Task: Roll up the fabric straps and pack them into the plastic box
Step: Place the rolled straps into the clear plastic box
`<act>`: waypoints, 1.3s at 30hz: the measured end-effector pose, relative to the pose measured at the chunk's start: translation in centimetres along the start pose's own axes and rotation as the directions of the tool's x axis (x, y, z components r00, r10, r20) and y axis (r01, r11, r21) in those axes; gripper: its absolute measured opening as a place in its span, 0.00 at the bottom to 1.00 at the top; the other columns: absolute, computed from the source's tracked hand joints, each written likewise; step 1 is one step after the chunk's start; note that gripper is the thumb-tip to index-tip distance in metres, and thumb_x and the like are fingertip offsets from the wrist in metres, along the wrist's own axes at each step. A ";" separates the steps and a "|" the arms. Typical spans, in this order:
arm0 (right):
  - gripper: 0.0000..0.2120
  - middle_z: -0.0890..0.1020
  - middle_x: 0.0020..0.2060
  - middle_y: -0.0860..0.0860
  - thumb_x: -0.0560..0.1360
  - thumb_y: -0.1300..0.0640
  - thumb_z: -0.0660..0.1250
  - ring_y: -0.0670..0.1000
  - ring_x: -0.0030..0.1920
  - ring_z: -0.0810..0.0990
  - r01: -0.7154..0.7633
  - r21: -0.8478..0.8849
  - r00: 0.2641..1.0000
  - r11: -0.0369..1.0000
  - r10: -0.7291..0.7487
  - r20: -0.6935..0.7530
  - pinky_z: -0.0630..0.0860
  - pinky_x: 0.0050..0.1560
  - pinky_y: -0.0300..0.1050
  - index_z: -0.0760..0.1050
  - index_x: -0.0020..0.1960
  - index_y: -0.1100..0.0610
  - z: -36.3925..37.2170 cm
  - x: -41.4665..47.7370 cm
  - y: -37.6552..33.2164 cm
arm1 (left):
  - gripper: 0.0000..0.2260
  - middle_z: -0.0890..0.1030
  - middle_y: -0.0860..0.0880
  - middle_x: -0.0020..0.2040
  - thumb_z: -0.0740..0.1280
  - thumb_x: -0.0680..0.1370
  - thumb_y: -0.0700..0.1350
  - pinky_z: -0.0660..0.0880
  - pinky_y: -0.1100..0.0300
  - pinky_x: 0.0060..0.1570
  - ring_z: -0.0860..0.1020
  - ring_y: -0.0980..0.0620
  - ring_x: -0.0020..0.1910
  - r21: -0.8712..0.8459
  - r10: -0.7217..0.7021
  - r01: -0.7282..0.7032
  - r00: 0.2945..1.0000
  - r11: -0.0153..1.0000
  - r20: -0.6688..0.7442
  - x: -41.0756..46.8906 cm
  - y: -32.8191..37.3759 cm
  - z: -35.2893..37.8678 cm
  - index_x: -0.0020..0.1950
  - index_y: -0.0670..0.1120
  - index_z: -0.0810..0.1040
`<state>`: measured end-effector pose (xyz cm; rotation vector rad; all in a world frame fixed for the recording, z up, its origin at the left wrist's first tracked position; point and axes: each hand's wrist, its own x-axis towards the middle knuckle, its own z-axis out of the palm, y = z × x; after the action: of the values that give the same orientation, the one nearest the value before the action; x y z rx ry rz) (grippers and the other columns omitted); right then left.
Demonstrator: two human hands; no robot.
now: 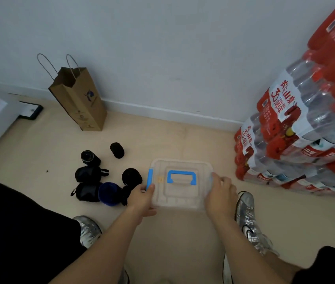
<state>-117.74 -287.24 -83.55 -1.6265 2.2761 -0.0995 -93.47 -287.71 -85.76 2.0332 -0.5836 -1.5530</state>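
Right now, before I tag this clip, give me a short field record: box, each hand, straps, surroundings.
box: clear plastic box on the floor, lid on, blue handle on top
left hand: left hand grips the box's left edge beside the blue latch
right hand: right hand grips the box's right edge
straps: dark fabric straps, bundled, lying outside, left of the box
surroundings: paper bag behind; packs of bottled water at right

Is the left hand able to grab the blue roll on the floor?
Probably yes, once it lets go: the left hand grips the plastic box, but the blue roll lies close by, uncovered on the floor.
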 end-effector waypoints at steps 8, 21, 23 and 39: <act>0.28 0.71 0.59 0.46 0.71 0.30 0.73 0.54 0.63 0.66 0.496 -0.077 0.834 0.865 -0.450 0.320 0.68 0.65 0.52 0.72 0.64 0.43 1.5 -2.1 -3.3 | 0.15 0.86 0.40 0.56 0.56 0.89 0.48 0.87 0.46 0.38 0.88 0.38 0.48 -0.080 -0.079 0.077 0.997 0.994 -0.016 -0.2 -0.4 -0.1 0.60 0.46 0.82; 0.17 0.77 0.60 0.51 0.83 0.46 0.71 0.57 0.55 0.78 0.627 -0.211 0.769 0.750 -0.553 0.320 0.73 0.49 0.51 0.72 0.65 0.53 1.3 -2.3 -5.1 | 0.12 0.81 0.48 0.58 0.64 0.83 0.43 0.86 0.46 0.54 0.85 0.46 0.53 -0.244 0.059 -0.076 0.995 0.967 -0.076 -2.4 -1.7 1.0 0.66 0.50 0.76; 0.16 0.77 0.59 0.52 0.83 0.46 0.71 0.58 0.53 0.79 0.639 -0.230 0.763 0.734 -0.566 0.312 0.74 0.48 0.53 0.72 0.64 0.54 1.2 -2.1 -5.0 | 0.14 0.81 0.46 0.62 0.61 0.82 0.41 0.85 0.47 0.57 0.84 0.43 0.58 -0.348 0.025 -0.010 0.999 0.937 0.038 -2.5 -1.5 0.7 0.67 0.50 0.75; 0.16 0.80 0.60 0.53 0.85 0.47 0.68 0.60 0.60 0.79 0.498 0.045 0.867 0.866 -0.498 0.006 0.72 0.63 0.53 0.82 0.70 0.51 -3.3 0.9 -5.8 | 0.06 0.72 0.50 0.34 0.61 0.82 0.41 0.70 0.58 0.37 0.71 0.50 0.32 -0.321 -0.025 0.041 0.998 0.946 0.052 -1.3 -1.0 -0.2 0.46 0.45 0.74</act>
<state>-113.81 -290.54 -79.22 -2.1435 1.7688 -0.2537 -93.52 -286.10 -85.38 1.7708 -0.2894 -1.6020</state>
